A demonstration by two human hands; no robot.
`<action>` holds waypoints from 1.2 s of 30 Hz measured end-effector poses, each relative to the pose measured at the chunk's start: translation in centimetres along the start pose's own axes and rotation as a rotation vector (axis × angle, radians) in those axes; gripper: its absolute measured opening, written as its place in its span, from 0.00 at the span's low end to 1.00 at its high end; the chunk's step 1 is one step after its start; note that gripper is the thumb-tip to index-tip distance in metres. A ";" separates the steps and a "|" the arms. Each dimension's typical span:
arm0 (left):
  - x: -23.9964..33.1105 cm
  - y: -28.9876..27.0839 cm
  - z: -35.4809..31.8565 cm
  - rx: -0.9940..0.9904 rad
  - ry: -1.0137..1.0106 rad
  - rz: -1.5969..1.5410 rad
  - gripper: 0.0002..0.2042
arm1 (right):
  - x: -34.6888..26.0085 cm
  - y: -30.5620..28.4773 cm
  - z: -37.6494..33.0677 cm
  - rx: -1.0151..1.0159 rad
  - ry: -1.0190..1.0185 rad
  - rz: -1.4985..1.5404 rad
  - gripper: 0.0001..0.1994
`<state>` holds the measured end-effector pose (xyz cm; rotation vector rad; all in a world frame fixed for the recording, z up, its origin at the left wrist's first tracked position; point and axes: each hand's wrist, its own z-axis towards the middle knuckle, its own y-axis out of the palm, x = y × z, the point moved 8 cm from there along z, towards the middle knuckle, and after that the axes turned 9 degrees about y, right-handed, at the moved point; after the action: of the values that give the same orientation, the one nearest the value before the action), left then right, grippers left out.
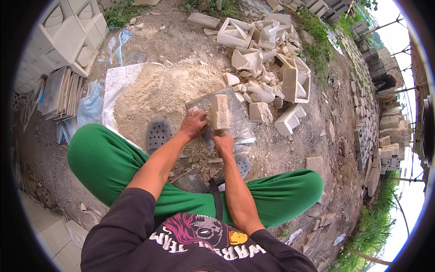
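Note:
My right hand (223, 144) is wrapped round the short handle of a mallet. The mallet's blocky head (220, 111), coated in pale dust, is over a dark flat slab (244, 119); whether it touches the slab I cannot tell. My left hand (194, 122) is at the slab's left edge, fingers bent, and what lies under them is hidden. Pale crumbs and grit (199, 156) lie below the slab, between my feet. Left of the slab, a broad heap of crushed pale material (158, 93) spreads over a white sheet (111, 93).
Broken pale block pieces (260, 63) are piled beyond the slab to the right. Moulded blocks (68, 27) and a stack of thin boards (68, 93) stand at the left. My grey clogs (158, 133) flank the grit. Far right, a person (384, 82) is near stacked blocks.

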<state>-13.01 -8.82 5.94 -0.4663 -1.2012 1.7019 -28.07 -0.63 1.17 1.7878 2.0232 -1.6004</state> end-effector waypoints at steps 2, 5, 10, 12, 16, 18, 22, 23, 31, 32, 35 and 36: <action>-0.2 0.4 -0.2 -0.019 -0.007 0.002 0.07 | 0.4 0.1 0.1 -0.033 0.045 0.087 0.14; -0.7 1.2 -0.5 -0.018 -0.027 0.014 0.05 | -0.8 -0.8 -0.3 -0.001 0.075 0.172 0.19; 0.2 1.7 0.8 -0.002 -0.045 -0.017 0.03 | -0.8 -2.2 -0.3 0.126 -0.109 0.221 0.14; -0.3 2.3 0.8 -0.057 -0.076 -0.048 0.03 | -1.3 -2.5 -1.3 0.032 -0.019 0.095 0.14; -0.7 2.8 0.6 -0.028 -0.070 0.003 0.04 | -0.5 -1.1 -0.9 -0.018 0.013 -0.052 0.15; -0.7 3.4 1.0 -0.048 -0.097 0.011 0.05 | -0.7 -1.3 -0.8 -0.040 0.008 0.005 0.15; -1.1 4.1 2.5 -0.064 -0.241 -0.009 0.06 | -2.8 -4.4 -1.3 0.085 -0.045 0.167 0.14; -1.4 3.8 3.3 -0.066 -0.301 -0.107 0.06 | -3.5 -5.3 -1.5 0.108 -0.057 0.253 0.13; -4.5 3.4 2.8 0.019 -0.410 -0.155 0.09 | -2.4 -3.7 -0.4 0.130 -0.111 0.247 0.14; -4.1 3.5 2.8 0.009 -0.393 -0.149 0.11 | -1.6 -3.5 0.1 0.168 -0.132 0.239 0.14; -3.7 2.6 0.5 -0.011 -0.306 -0.094 0.13 | -0.7 -1.7 -0.2 0.031 0.021 0.178 0.15; -3.2 2.0 0.2 -0.012 -0.217 -0.056 0.14 | -0.4 -1.4 -0.6 0.003 0.051 0.139 0.15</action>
<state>-12.68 -11.78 3.58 -0.2570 -1.3670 1.7303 -28.59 -0.31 2.57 1.9422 1.8702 -1.5356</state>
